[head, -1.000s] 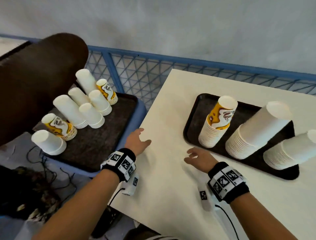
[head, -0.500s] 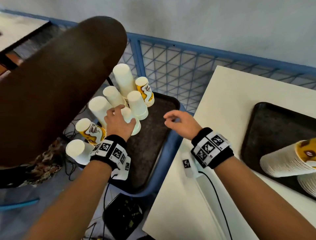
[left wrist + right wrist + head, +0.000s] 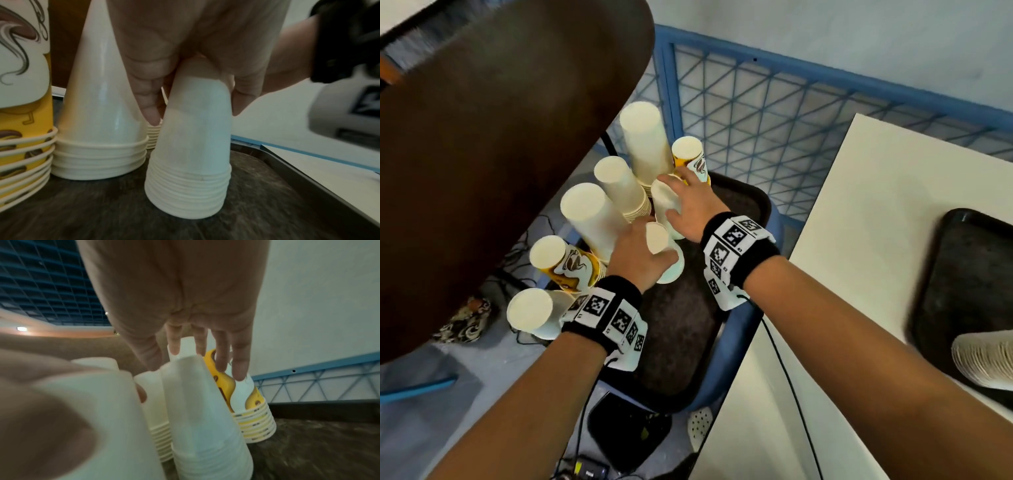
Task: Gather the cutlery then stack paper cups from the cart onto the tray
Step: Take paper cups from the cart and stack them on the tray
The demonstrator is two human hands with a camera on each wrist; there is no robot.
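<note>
Several upside-down paper cup stacks stand on the cart's dark tray (image 3: 688, 325). My left hand (image 3: 650, 246) grips a short white cup stack (image 3: 666, 270) near its top, fingers on one side and thumb on the other; in the left wrist view the same hand (image 3: 193, 110) holds that stack (image 3: 191, 146), which stands slightly tilted on the tray. My right hand (image 3: 674, 195) hovers over the neighbouring white stack (image 3: 662, 205), its fingers (image 3: 240, 363) straight around that stack's (image 3: 205, 410) top. A yellow printed stack (image 3: 255, 410) stands just behind.
A big brown rounded panel (image 3: 500, 137) overhangs the cart's left side. Blue mesh railing (image 3: 791, 120) runs behind. To the right, a white table (image 3: 876, 222) carries a black tray (image 3: 969, 274) with a white cup stack (image 3: 986, 359). Cables and a black box (image 3: 626, 431) lie on the floor.
Both hands left the table and went left to the cart. The left hand closed round the short white stack; the right hand came over the stack beside it.
</note>
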